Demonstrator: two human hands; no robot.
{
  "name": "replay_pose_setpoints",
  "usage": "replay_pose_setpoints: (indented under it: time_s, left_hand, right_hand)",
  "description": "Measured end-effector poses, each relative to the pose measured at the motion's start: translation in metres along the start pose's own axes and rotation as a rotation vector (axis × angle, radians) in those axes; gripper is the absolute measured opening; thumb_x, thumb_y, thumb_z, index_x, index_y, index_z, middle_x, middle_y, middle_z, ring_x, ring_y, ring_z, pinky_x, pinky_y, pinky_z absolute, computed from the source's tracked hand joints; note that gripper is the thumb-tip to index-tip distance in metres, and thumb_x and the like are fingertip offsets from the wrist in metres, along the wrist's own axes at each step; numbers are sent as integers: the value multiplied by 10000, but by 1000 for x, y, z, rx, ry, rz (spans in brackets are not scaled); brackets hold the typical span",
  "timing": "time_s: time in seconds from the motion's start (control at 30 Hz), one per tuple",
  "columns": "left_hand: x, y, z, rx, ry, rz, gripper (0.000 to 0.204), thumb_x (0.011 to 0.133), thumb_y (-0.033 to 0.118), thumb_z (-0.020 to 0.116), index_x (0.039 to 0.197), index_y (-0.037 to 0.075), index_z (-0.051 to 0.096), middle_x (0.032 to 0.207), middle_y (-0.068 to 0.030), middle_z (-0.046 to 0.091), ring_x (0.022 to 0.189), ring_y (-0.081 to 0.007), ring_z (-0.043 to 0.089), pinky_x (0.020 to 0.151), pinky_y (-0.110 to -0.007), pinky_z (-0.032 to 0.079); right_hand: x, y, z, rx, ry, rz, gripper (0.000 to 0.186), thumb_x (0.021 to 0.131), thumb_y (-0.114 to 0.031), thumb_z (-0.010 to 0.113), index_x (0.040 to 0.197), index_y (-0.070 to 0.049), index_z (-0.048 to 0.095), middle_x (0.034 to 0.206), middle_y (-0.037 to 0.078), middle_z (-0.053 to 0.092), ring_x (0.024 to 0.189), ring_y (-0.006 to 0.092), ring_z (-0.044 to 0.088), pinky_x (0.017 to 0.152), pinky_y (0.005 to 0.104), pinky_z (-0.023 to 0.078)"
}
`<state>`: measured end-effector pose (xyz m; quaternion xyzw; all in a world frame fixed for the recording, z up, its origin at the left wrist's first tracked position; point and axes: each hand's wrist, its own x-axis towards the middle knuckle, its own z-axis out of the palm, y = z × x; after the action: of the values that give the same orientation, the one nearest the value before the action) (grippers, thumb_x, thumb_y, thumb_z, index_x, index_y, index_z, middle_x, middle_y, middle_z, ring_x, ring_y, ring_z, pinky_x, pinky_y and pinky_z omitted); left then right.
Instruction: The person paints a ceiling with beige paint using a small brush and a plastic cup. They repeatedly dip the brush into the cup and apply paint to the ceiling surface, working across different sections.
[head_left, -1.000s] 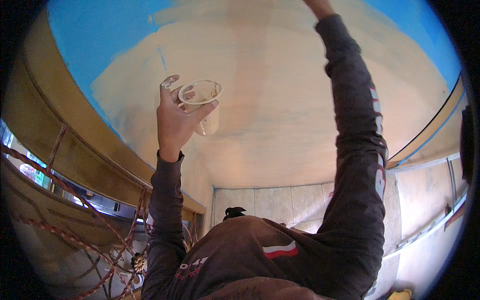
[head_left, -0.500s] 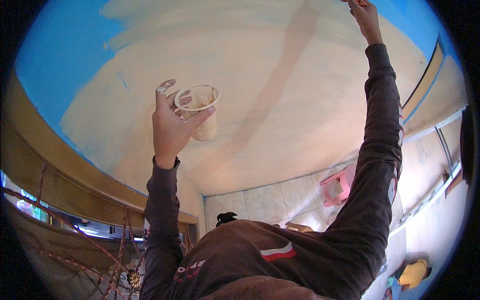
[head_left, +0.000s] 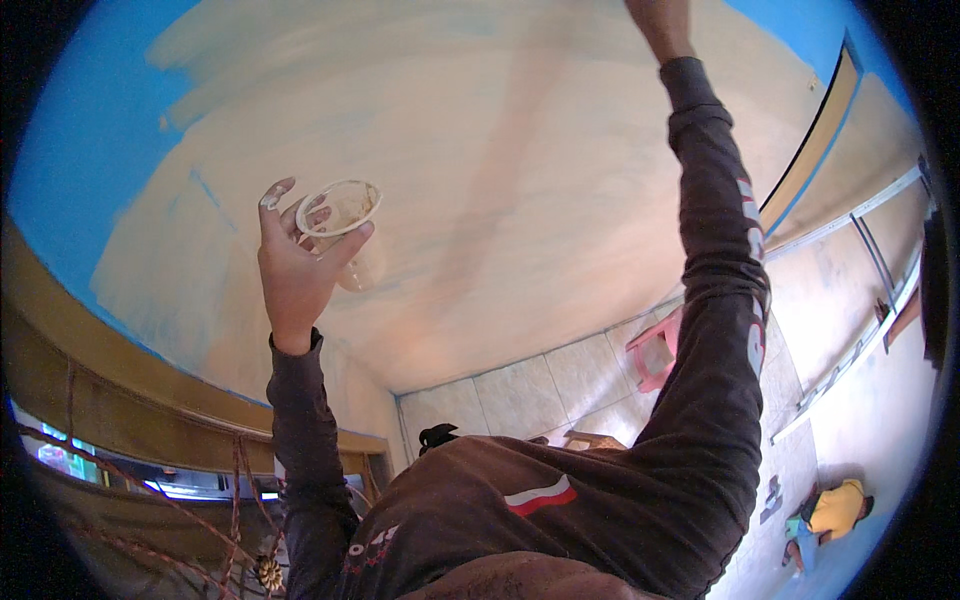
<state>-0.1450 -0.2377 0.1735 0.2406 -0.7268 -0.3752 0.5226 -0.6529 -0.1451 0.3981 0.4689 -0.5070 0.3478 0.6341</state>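
Note:
My left hand (head_left: 298, 282) is closed round a cream plastic tub (head_left: 365, 262), thumb and fingers on its rim. The tub tilts so that its mouth faces me, and beige paint smears its inside. A fingertip of that hand has pale paint on it. My right arm stretches up along the wall (head_left: 570, 240), and only the wrist and back of my right hand (head_left: 662, 25) show at the upper edge. Its fingers are cut off, so anything in them is hidden. Beige paint covers most of the wall, with bright blue (head_left: 75, 190) at its left and upper right.
Far below on the tiled floor (head_left: 520, 400) stands a pink plastic stool (head_left: 655, 355). A person in a yellow top (head_left: 838, 510) is low down at the lower right. Twisted metal bars (head_left: 236, 490) run along the lower left. A long metal rail (head_left: 850, 215) lies at the right.
My right hand has moved left and up, and its fingers and the reddish thing in them have left the picture. The left hand and tub appear shifted left as the view shifts.

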Motion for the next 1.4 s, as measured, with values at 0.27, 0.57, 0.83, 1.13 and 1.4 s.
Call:
replay_pose_setpoints:
  time_s: [0.27,0.57,0.83,1.13,1.4]
  left_hand:
    - [-3,7,-2,-26,15,-17,883,777,86,892,1457,-2,336,1229,-243,646,1196,-267,631,966,-399,576]
    - [-6,8,-7,1,0,-15,830,813,85,867,1465,29,357,1271,-236,640,1193,-288,644,970,-395,574]
    - [-2,4,-7,-13,-3,17,824,817,81,863,1461,20,353,1257,-238,644,1200,-283,640,965,-392,581]
    - [-1,6,-7,0,-9,32,843,804,56,866,1461,9,340,1242,-255,645,1161,-283,661,938,-387,590]
    - [-1,9,-6,-38,-13,28,832,810,43,855,1462,5,341,1261,-274,633,1126,-300,677,932,-392,596]
  right_hand:
    - [22,-168,19,237,-86,69,167,922,-51,616,823,74,668,784,251,678,775,358,653,733,458,556]
    - [33,-185,-11,655,69,117,151,938,-53,638,954,58,739,831,214,740,595,262,642,556,378,522]
    - [8,-8,-49,-119,38,169,203,971,-61,588,960,80,733,812,258,701,717,403,662,685,484,540]
    - [1,-82,20,121,72,78,151,896,-59,588,823,55,656,834,274,668,824,446,633,747,515,541]
    - [22,-248,34,219,-146,-35,245,972,-114,586,898,108,660,912,266,675,901,381,623,872,480,521]
